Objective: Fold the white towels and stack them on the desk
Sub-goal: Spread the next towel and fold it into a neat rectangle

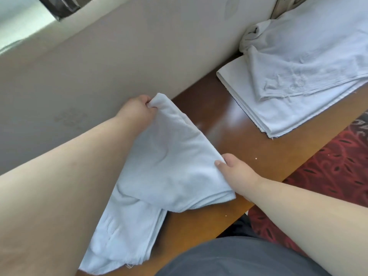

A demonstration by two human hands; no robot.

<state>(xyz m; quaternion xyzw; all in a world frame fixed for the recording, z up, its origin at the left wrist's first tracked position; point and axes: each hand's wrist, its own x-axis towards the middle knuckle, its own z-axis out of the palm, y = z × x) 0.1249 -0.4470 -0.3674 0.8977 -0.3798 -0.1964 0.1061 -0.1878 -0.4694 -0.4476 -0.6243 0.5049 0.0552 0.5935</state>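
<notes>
The person's left hand (137, 108) is pinching the far corner of a white towel (169, 162), its grip curled tight round the cloth. The right hand (232, 166) is holding the near edge, thumb lying on top and fingers tucked under. The towel is hanging partly folded over a folded stack (119, 242) on the brown desk (215, 120). Farther right, a loose towel (298, 62) is lying on another folded pile (278, 116).

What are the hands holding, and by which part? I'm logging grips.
Both hold one towel: left hand grips its far corner, right hand pinches the near right edge.
</notes>
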